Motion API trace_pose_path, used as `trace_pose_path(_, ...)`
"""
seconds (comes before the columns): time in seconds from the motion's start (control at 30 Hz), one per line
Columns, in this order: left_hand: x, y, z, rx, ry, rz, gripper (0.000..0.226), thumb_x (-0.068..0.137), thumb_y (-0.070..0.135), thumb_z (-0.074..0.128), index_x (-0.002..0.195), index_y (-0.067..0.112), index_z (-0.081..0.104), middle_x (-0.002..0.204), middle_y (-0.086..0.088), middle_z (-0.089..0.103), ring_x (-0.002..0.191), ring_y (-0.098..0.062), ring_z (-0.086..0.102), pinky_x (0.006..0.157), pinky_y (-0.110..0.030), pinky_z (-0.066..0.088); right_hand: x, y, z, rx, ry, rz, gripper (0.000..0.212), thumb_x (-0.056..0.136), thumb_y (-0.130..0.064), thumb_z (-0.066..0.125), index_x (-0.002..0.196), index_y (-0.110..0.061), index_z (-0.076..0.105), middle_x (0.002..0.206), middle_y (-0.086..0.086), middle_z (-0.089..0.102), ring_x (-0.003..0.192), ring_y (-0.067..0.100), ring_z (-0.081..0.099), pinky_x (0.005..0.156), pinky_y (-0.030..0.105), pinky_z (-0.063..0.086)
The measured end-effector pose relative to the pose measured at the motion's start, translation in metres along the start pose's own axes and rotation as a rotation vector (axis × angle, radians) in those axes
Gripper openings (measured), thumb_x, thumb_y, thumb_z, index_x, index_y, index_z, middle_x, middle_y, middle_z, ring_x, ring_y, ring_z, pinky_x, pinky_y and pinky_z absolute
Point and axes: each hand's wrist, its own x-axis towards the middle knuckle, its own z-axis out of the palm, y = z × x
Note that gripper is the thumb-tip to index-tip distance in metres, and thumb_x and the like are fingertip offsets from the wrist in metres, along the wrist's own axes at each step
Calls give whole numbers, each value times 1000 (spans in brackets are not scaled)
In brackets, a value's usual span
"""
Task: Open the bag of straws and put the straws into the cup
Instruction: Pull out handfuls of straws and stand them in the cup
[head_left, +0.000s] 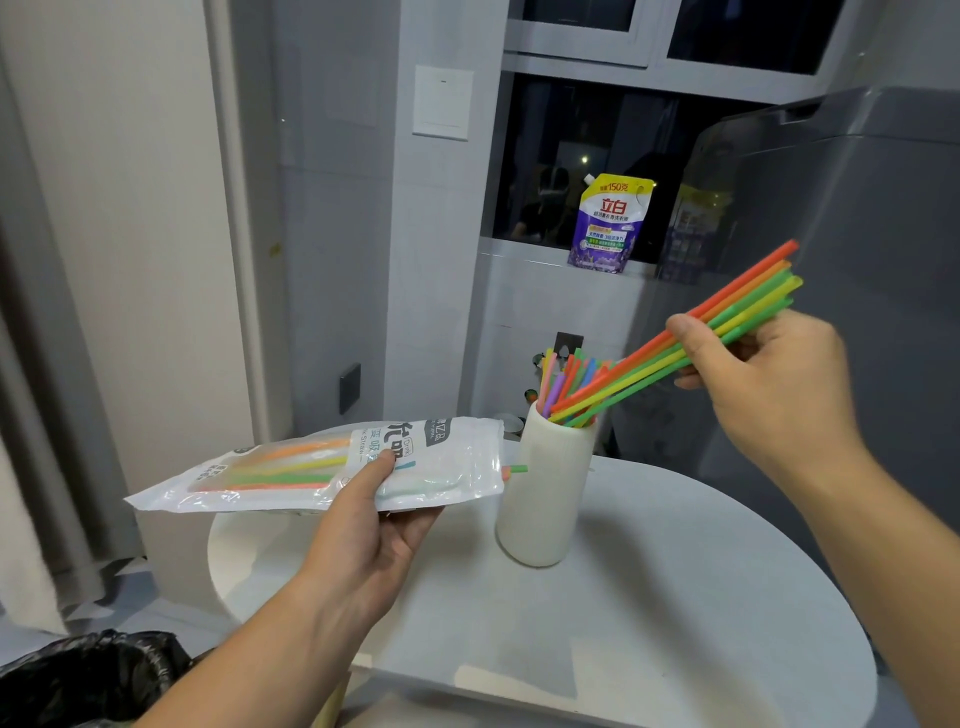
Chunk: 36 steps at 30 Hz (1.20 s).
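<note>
A tall white cup (545, 499) stands on a round white table (675, 597) and holds several coloured straws upright. My right hand (769, 384) grips a bunch of red, orange, yellow and green straws (654, 358), tilted, with their lower ends inside the cup's mouth. My left hand (374, 525) holds the white straw bag (291, 473) flat, left of the cup. More straws lie inside the bag, and two tips poke out of its open right end beside the cup.
A black bin bag (88, 675) sits at the lower left. A purple detergent pouch (608, 223) stands on the window sill behind. A large grey appliance (831, 234) rises at the right, close to the table.
</note>
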Motion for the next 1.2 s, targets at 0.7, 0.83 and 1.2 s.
trace_pose_path(0.7, -1, -5, 2, 13, -10, -9, 17, 98, 10, 62, 114, 8, 67, 104, -10, 80, 90, -23, 78, 69, -43, 65, 26, 25, 79, -320, -332, 154, 45, 81, -48, 75, 111, -15, 65, 113, 6, 59, 99, 24, 65, 85, 46, 59)
trace_pose_path(0.83, -1, -6, 1, 30, -24, -14, 19, 98, 10, 61, 116, 8, 67, 109, -11, 80, 95, -24, 78, 69, -41, 65, 28, 27, 81, -157, -292, 100, 85, 79, -47, 78, 148, -32, 31, 144, 2, 43, 129, 22, 48, 101, 50, 51)
trace_pose_path(1.2, -3, -9, 3, 37, -36, -28, 20, 98, 10, 61, 117, 9, 67, 109, -11, 80, 96, -25, 78, 69, -41, 65, 34, 26, 102, -269, -436, -84, 71, 102, -45, 43, 158, -33, 0, 159, 3, 36, 135, 28, 49, 102, 48, 48)
